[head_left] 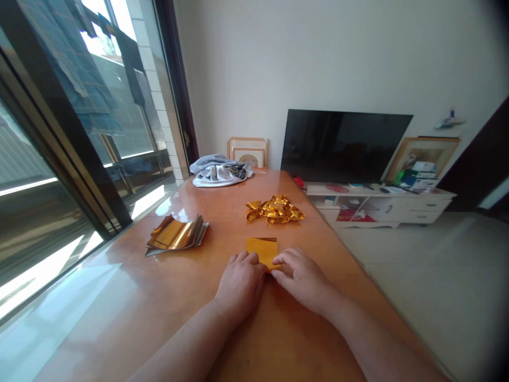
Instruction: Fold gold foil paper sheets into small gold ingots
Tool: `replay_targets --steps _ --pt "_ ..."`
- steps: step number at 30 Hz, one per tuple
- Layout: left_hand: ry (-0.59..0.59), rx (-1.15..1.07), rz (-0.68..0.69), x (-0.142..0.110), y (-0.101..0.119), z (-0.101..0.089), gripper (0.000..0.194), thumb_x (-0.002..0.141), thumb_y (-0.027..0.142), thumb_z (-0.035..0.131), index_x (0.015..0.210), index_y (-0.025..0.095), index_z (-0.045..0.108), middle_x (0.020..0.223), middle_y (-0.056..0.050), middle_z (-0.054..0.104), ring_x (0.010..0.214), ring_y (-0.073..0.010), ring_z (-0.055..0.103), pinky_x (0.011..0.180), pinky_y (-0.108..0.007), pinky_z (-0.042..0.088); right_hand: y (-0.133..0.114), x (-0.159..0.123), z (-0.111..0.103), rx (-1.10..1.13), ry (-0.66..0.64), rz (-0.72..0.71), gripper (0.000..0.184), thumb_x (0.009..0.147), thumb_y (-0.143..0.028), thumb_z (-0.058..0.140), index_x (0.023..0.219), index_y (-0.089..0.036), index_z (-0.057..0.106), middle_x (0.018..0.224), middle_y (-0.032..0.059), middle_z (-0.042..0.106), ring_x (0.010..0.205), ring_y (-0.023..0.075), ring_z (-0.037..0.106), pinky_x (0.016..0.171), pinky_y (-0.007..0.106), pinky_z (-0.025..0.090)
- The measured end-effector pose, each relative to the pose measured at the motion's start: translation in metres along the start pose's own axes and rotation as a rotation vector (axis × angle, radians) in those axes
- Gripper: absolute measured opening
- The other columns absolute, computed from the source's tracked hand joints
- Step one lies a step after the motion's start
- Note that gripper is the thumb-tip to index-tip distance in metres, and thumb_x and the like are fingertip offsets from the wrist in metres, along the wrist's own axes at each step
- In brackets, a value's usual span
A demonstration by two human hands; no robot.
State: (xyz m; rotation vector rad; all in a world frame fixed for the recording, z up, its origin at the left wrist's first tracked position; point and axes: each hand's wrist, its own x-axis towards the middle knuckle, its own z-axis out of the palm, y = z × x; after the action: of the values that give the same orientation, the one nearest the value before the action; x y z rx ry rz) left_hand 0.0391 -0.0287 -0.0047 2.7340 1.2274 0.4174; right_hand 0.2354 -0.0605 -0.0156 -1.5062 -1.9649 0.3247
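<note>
A small sheet of gold foil paper point(262, 246) lies on the wooden table in front of me, its near edge at my fingers. My left hand point(243, 281) rests on the sheet's near left part, fingers curled and closed on it. At the near right edge, my right hand point(304, 276) has its thumb and forefinger around the paper in a pinch. Beyond the sheet sits a pile of folded gold foil pieces point(278, 209). To the left is a curved stack of gold foil sheets point(173, 234).
The wooden table point(186, 318) runs away from me toward the wall. Bundled grey cloth point(218, 172) lies at its far end, near leaning picture frames point(248, 151). Glass sliding doors point(71, 127) stand left. A television point(342, 146) sits on a white cabinet point(409, 208) at the right.
</note>
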Motion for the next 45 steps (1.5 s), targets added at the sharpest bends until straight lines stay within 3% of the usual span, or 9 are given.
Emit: replay_targets --steps 10,19,29,37,45 --pt "-0.006 -0.155 -0.043 0.001 -0.014 0.009 0.015 0.087 0.025 0.057 0.089 0.023 0.071 0.093 -0.006 0.065 0.092 -0.0225 0.058 0.079 -0.031 0.043 0.012 0.002 0.005 -0.032 -0.163 0.029 0.011 0.09 -0.024 0.062 0.083 -0.023 0.071 0.086 0.0015 0.067 0.083 0.0167 0.059 0.076 0.026 0.042" --pt "-0.086 -0.201 -0.166 -0.005 -0.034 -0.004 0.017 0.087 0.027 0.051 0.081 0.022 0.066 0.089 -0.004 0.065 0.082 -0.0189 0.06 0.068 -0.027 0.038 0.019 0.003 0.009 0.035 -0.13 0.079 0.017 0.091 -0.029 0.061 0.077 -0.022 0.067 0.082 0.0006 0.065 0.078 0.0151 0.059 0.069 0.025 0.039" --pt "-0.123 -0.164 -0.355 0.0 -0.035 -0.007 0.021 0.088 0.038 0.051 0.076 0.022 0.059 0.086 -0.001 0.069 0.076 -0.0183 0.06 0.061 -0.028 0.03 0.028 0.008 0.017 -0.01 -0.05 0.171 0.017 0.086 -0.032 0.064 0.073 -0.021 0.061 0.078 0.0 0.065 0.073 0.0157 0.057 0.062 0.026 0.033" --pt "-0.137 -0.164 -0.377 0.001 -0.042 -0.005 0.024 0.087 0.036 0.049 0.07 0.021 0.057 0.078 0.0 0.068 0.073 -0.0178 0.06 0.06 -0.028 0.028 0.028 0.008 0.018 -0.014 -0.057 0.193 0.015 0.084 -0.026 0.061 0.07 -0.021 0.06 0.076 -0.0004 0.066 0.071 0.0144 0.057 0.06 0.025 0.031" --pt "-0.146 -0.187 -0.409 0.003 -0.046 -0.002 0.017 0.08 0.039 0.059 0.074 0.023 0.062 0.078 0.001 0.07 0.075 -0.0189 0.06 0.061 -0.028 0.029 0.031 0.008 0.02 -0.011 -0.06 0.195 0.015 0.081 -0.027 0.063 0.067 -0.021 0.06 0.074 -0.0013 0.066 0.067 0.0131 0.056 0.057 0.024 0.03"
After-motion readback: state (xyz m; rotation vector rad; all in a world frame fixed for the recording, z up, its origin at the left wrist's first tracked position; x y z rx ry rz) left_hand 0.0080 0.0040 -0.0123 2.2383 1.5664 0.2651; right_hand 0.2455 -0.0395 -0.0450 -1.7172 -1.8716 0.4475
